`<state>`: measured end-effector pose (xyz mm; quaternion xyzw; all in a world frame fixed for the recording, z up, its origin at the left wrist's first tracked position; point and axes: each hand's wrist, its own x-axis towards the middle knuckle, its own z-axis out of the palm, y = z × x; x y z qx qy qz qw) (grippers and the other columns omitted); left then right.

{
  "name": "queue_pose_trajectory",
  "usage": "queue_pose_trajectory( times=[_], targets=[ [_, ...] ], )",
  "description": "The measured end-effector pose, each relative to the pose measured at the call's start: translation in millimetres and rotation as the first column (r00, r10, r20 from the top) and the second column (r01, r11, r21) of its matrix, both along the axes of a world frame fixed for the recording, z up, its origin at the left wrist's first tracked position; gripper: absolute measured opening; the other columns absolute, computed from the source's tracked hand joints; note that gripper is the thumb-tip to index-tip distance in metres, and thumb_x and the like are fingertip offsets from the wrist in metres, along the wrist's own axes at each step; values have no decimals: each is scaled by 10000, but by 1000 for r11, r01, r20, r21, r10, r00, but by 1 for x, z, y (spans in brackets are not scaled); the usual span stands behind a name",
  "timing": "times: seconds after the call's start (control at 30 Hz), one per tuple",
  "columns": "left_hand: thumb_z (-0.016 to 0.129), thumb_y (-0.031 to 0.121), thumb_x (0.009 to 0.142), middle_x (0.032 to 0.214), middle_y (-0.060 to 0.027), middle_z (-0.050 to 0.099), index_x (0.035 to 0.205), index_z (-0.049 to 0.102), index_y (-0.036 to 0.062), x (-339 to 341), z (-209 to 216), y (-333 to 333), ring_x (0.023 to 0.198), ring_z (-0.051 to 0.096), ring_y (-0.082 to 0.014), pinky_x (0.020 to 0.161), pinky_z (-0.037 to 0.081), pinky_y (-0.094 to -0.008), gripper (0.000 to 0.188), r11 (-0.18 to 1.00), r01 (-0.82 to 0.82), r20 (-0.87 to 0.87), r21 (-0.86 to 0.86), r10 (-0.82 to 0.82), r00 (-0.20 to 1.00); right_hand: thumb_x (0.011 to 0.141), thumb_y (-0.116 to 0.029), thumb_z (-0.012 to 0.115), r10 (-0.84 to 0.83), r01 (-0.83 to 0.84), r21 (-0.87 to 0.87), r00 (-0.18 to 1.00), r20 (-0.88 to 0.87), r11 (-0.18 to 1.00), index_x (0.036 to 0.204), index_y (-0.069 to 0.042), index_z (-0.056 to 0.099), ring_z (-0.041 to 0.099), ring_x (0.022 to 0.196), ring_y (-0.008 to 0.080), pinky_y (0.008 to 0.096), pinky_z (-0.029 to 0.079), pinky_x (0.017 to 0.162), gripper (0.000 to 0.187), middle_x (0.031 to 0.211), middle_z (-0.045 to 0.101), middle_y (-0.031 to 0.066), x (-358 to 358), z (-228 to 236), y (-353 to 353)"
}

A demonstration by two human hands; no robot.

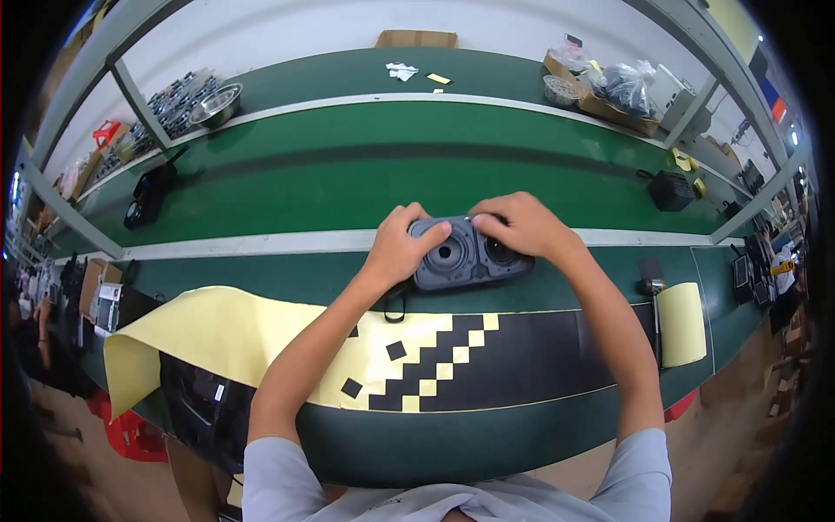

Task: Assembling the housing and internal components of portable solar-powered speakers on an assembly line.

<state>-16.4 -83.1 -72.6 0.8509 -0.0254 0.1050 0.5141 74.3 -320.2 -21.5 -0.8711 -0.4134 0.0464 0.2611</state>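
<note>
A dark grey speaker housing point(459, 277) with two round openings side by side is held above the workbench, its open face toward me. My left hand point(407, 242) grips its left end, thumb laid along the upper rim of the left opening. From the upper right my right hand point(519, 224) is closed on the top edge, its thumb bent down near the right opening. A black strap loop point(396, 307) hangs below the left end. Just nearer to me lies a yellow backing sheet point(370, 335) with black adhesive squares point(539, 357), many lifted off its left part.
The sheet's left end curls up over a black bag-like object point(204, 404). A yellow roll point(681, 324) lies at the right. Beyond a pale rail runs a green belt point(374, 165) with a black speaker point(671, 190) on it. A metal bowl point(216, 104) stands on the far shelf.
</note>
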Motion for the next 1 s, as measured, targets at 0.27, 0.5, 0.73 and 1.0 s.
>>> queue_pose_trajectory(
  times=[0.27,0.5,0.73,1.0],
  targets=[
    [768,328,829,934,-166,545,995,650,-46,-23,5,-12,885,576,-326,828,469,-385,426,988,99,278,117,-128,952,707,-556,840,235,-454,-281,789,-568,846,1431,-5,525,623,1189,348,421,489,995,963,1323,621,223,25,15,23],
    [897,428,726,1307,-231,512,1454,366,11,-18,7,-26,1219,548,-341,1055,442,-426,993,940,281,-61,-195,-297,953,644,-499,867,173,-208,-197,968,-182,958,1368,55,519,597,1175,386,441,478,994,976,1271,601,232,-24,17,-16],
    [873,470,723,1281,-237,522,1396,432,-11,-22,-6,-21,1191,565,-388,1040,461,-453,938,961,251,99,115,-263,960,627,-490,888,200,-197,-276,980,-20,941,1419,42,444,572,1192,388,462,467,1011,1052,1277,570,217,-33,18,-14],
    [880,475,706,1262,-208,502,1430,393,-3,-25,-14,-16,1195,557,-383,1040,462,-456,995,950,282,206,136,-305,930,636,-445,906,33,-70,-339,993,-114,938,1465,51,401,547,1255,387,430,453,1063,1090,1342,535,226,-46,20,-59]
  ],
)
